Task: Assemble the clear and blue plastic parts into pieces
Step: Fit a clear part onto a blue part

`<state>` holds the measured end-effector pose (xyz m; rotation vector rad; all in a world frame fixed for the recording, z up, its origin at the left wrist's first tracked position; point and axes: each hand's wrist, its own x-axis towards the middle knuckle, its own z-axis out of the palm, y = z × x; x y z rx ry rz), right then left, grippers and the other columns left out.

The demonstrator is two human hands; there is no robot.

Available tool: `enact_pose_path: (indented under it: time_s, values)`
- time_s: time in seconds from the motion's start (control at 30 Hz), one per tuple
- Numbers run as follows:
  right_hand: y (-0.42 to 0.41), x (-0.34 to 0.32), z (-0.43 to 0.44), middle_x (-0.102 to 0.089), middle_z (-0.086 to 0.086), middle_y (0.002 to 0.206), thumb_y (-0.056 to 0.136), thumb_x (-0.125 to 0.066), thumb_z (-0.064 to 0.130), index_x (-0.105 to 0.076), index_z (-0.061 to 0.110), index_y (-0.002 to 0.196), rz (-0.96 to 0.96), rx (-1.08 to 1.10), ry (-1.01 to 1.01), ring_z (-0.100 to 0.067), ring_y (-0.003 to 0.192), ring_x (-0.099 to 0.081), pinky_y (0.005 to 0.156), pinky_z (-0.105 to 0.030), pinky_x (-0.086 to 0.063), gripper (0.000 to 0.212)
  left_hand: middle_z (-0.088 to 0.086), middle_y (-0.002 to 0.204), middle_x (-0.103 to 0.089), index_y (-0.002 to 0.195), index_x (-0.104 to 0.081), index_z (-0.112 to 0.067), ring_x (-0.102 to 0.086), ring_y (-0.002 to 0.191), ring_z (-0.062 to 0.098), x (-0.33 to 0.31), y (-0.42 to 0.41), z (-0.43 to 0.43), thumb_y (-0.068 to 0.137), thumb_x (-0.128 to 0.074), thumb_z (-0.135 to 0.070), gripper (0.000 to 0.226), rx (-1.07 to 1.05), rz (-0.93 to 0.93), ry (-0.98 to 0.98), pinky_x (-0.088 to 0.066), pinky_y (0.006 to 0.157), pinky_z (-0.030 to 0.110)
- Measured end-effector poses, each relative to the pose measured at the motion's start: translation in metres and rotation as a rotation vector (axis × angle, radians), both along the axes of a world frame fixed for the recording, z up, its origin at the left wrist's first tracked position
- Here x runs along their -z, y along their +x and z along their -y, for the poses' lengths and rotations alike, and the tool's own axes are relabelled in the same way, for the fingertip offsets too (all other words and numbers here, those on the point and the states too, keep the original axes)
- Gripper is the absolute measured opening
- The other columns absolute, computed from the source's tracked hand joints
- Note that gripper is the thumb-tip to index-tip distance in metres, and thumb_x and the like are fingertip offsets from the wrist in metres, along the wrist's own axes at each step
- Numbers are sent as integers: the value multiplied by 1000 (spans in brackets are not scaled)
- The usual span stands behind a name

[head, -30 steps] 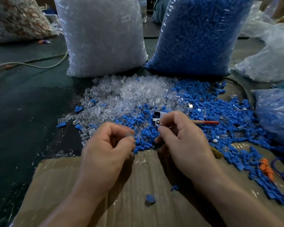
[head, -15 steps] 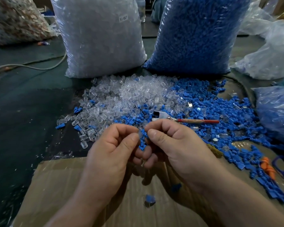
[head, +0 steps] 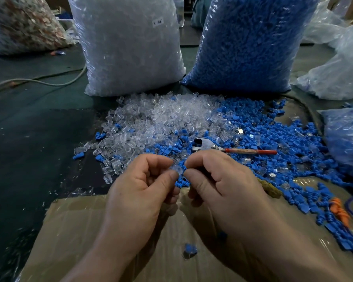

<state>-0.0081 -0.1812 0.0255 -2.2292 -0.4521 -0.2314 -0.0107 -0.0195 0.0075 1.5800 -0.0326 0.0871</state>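
We're early on, by our guess: left hand [head: 139, 192] & right hand [head: 222, 184] pinch one clear part [head: 176, 170]; clear pile [head: 167, 119] & blue pile [head: 273, 137] mid-desk are unassembled.

- My clear parts [head: 163, 117]: glossy see-through plastic.
- Blue parts [head: 273, 127]: matt plastic.
- Bags [head: 128, 47]: shiny crinkled film.
- Cardboard [head: 73, 224]: taped, glossy.
- Tool [head: 207, 145]: bare metal.

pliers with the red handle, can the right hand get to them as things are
Probably yes: the pliers lie uncovered just beyond the right hand, nothing between, though its fingers pinch a blue part.
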Motion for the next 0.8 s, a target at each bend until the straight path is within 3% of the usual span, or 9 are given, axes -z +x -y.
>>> enact_pose_path:
  time_s: [0.1,0.3,0.43,0.5,0.6,0.67,0.8]
  values:
    - [0,0,-2,-53,16,88,92,-42,48,-55,36,96,-8,-28,-31,-4,79,-57,69,-37,-52,18,3,72,-71,88,-73,-31,-69,61,17,-1,-2,-1,71,-69,-36,18,34,29,42,-58,56,26]
    - [0,-1,0,-59,12,77,94,-60,34,-59,28,89,32,11,26,-7,71,-59,63,-40,-51,7,4,74,-72,90,-74,-32,-69,64,17,-1,-3,-1,75,-68,-32,16,86,62,60,-58,57,26]
    - [-1,-4,2,-57,14,89,93,-48,36,-65,25,98,142,-24,-90,-4,80,-55,69,-25,-47,21,8,72,-71,89,-75,-27,-68,62,18,-1,-3,0,74,-69,-28,16,116,5,-27,-56,56,25]
    - [-2,-3,1,-57,8,97,95,-44,31,-65,22,106,140,-57,-138,-7,84,-56,71,-29,-50,25,10,67,-69,87,-75,-24,-65,57,20,-1,-2,-1,74,-69,-26,15,114,-60,-82,-55,52,29]
    - [-2,-3,0,-54,5,98,93,-39,32,-63,21,106,149,-76,-219,-16,81,-57,63,-41,-52,29,13,63,-65,87,-73,-21,-60,52,24,0,-2,-2,74,-69,-28,15,131,-142,-126,-53,50,34]
    - [-2,-5,-2,-56,3,98,90,-40,37,-65,19,107,197,-93,-242,-16,79,-57,60,-41,-52,35,14,63,-66,87,-73,-21,-61,51,24,1,-2,-2,76,-70,-29,14,125,-147,-107,-53,50,35]
    - [-2,-5,-1,-63,7,107,90,-41,45,-59,25,122,213,-104,-187,-13,91,-61,69,-37,-55,42,14,63,-67,85,-74,-24,-62,50,23,1,-4,-1,77,-70,-27,9,99,-107,-85,-54,49,35]
